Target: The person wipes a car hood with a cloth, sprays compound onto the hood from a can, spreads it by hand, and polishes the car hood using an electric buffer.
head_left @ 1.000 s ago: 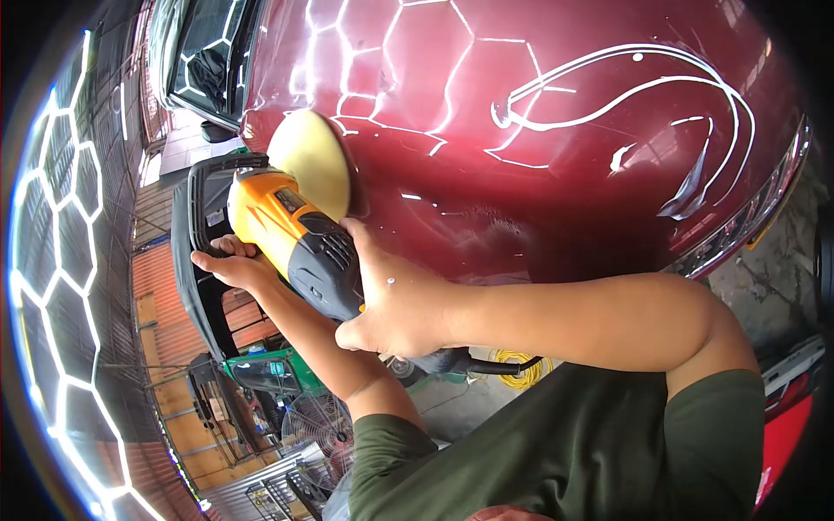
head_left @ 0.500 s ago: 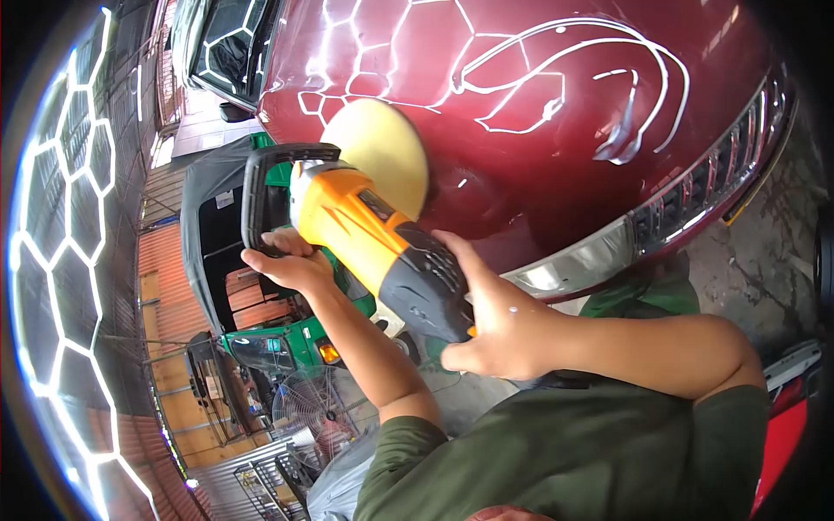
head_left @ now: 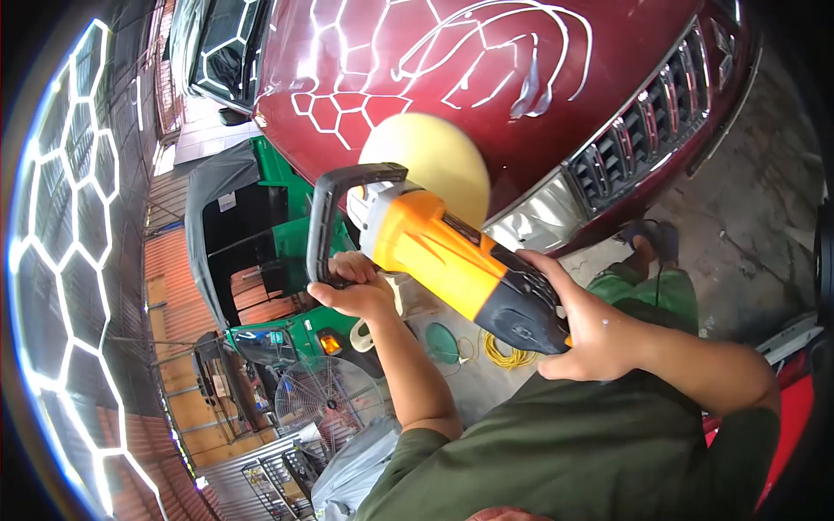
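Observation:
A yellow-and-black car polisher with a round, pale yellow pad is held between my hands. My left hand has its fingers curled round the lower part of the black loop handle. My right hand is wrapped round the black rear end of the body. Beyond the pad is the dark red car hood, its glossy paint carrying hexagonal light reflections and white curved streaks. The pad overlaps the hood's near edge; I cannot tell whether it touches the paint.
A chrome grille and headlight edge the hood. At left stands a green three-wheeled vehicle with a dark canopy. Below it are a wire-guarded fan and a coiled yellow cable on the concrete floor.
The polisher and both hands have moved right and slightly down in view, toward the hood's front edge. The view has shifted too, showing the yellow cable and more grille. Both grips stay.

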`<state>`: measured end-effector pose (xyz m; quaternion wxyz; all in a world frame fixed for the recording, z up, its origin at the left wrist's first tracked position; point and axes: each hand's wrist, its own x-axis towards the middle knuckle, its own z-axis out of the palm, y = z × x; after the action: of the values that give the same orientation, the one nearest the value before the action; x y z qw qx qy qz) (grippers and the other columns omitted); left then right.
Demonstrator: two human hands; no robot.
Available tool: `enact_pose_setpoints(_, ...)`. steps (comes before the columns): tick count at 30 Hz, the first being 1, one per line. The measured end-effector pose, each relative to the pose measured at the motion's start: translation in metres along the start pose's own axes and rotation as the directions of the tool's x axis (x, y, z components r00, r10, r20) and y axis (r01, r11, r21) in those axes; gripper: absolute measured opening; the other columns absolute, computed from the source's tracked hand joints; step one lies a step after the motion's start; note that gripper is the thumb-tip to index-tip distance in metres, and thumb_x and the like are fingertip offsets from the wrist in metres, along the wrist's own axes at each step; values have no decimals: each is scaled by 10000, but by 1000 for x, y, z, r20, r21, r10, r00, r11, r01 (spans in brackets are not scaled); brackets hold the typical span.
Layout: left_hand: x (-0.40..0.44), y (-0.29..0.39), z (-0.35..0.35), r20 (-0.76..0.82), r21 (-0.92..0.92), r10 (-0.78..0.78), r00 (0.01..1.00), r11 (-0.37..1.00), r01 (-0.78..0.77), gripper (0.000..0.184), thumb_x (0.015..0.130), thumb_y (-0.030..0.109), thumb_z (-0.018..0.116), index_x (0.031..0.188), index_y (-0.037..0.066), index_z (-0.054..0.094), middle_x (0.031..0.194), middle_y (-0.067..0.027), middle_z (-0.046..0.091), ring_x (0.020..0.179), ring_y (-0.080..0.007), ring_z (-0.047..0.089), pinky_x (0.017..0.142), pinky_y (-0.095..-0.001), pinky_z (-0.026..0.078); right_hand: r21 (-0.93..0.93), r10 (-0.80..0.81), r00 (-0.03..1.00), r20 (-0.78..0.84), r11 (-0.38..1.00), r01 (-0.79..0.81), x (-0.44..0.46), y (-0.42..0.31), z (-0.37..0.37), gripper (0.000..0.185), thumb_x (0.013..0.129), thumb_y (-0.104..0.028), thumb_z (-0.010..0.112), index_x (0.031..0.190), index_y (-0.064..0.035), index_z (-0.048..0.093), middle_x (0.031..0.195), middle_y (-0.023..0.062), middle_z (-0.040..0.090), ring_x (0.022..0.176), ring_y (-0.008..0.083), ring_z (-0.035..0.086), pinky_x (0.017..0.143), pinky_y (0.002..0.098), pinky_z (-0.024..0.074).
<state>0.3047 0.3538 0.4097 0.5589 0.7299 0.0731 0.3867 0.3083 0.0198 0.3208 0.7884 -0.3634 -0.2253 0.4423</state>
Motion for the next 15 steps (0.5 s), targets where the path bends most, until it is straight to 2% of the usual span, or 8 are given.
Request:
enact_pose_setpoints(2,-23,-2,3,87,-5,13,996,1000,-13,727,972,804,460,653,156,388,552,28,338,481,-98,308,466,-260,235,-114,-41,999,-9,993,39,-22,6,-8,1144,754,-31,734,1666,-56,44,1494,245,474,1357,291,532,1134,393,429)
enact_pose_setpoints(3,-32,-4,3,116,-30,11,993,1000,-7,734,959,820,467,654,157,388,553,28,337,481,-95,311,467,-255,229,-21,-25,1000,-6,999,25,-29,10,-10,1174,722,-62,770,1661,17,68,1614,208,343,1526,282,336,1260,380,253)
enact_pose_setpoints(6,-50,-4,6,119,-32,0,993,999,4,742,950,833,471,653,159,384,548,31,331,481,-92,312,467,-246,225,-132,-82,996,-28,988,77,-44,13,-13,1158,741,-20,729,1670,-30,37,1514,233,463,1412,281,489,1187,370,374)
enact_pose_setpoints(7,-51,-3,8,99,-15,2,995,1000,-1,751,945,847,467,652,161,376,545,37,322,483,-87,302,469,-246,206,-161,-100,995,-30,983,94,-44,14,-12,1166,739,-14,727,1671,-27,26,1507,234,468,1387,278,509,1169,370,392)
enact_pose_setpoints(10,-39,-5,8,57,-6,12,998,1000,-11,750,951,845,462,653,164,364,544,41,313,485,-81,281,474,-252,184,-77,-23,999,-36,997,20,-34,6,-2,1159,743,-14,725,1671,-31,31,1486,232,486,1346,272,540,1140,368,420)
enact_pose_setpoints(11,-32,-7,6,51,-1,16,999,1000,-16,751,943,854,467,654,169,362,545,46,307,490,-78,257,480,-258,166,-98,-28,999,-39,995,24,-25,5,1,1155,748,-18,725,1668,-30,26,1434,244,522,1293,286,578,1106,374,444)
enact_pose_setpoints(12,-20,-11,-6,47,8,-4,999,1000,4,796,888,902,489,640,152,388,556,33,358,479,-88,305,466,-276,200,-120,-33,999,-41,992,27,-17,4,3,1150,753,-22,725,1664,-30,22,1381,257,558,1240,299,615,1072,380,468)
enact_pose_setpoints(15,18,-20,-19,-69,-32,32,997,999,-34,763,915,862,499,654,160,354,536,45,327,451,-79,277,434,-271,177,-100,-16,999,-39,995,12,19,-5,17,1134,775,-39,724,1654,-25,8,1289,296,602,1157,339,659,1021,398,494)
